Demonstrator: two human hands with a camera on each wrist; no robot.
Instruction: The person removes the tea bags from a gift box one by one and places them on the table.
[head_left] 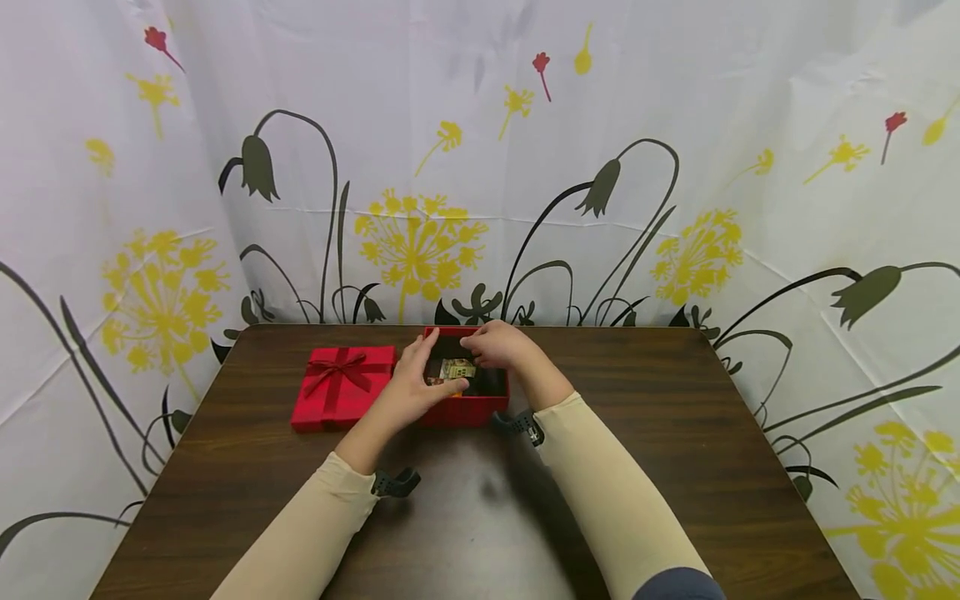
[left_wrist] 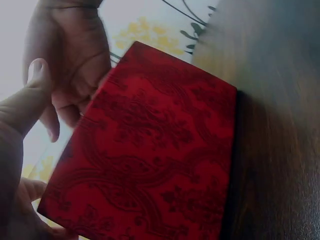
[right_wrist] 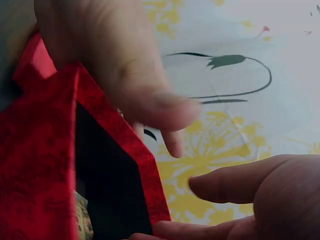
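Note:
A red box (head_left: 480, 410) with a dark inside stands near the table's far edge, its top uncovered. In the head view, small printed packets (head_left: 457, 369) lie in it. My left hand (head_left: 411, 387) spreads over the box's left side, thumb stretched across the front rim, nothing visibly gripped. Above the right back part is my right hand (head_left: 504, 346), its fingers bent loosely down toward the opening. In the right wrist view the right hand (right_wrist: 285, 195) has thumb and fingers apart at the red rim (right_wrist: 150, 187), with no object between them.
Left of the box lies a red lid (head_left: 322, 407) with a dark red ribbon bow (head_left: 339, 369). The brown wooden table (head_left: 660, 433) reaches back to a white flower-printed curtain (head_left: 465, 167). Dark straps (head_left: 397, 483) circle both wrists.

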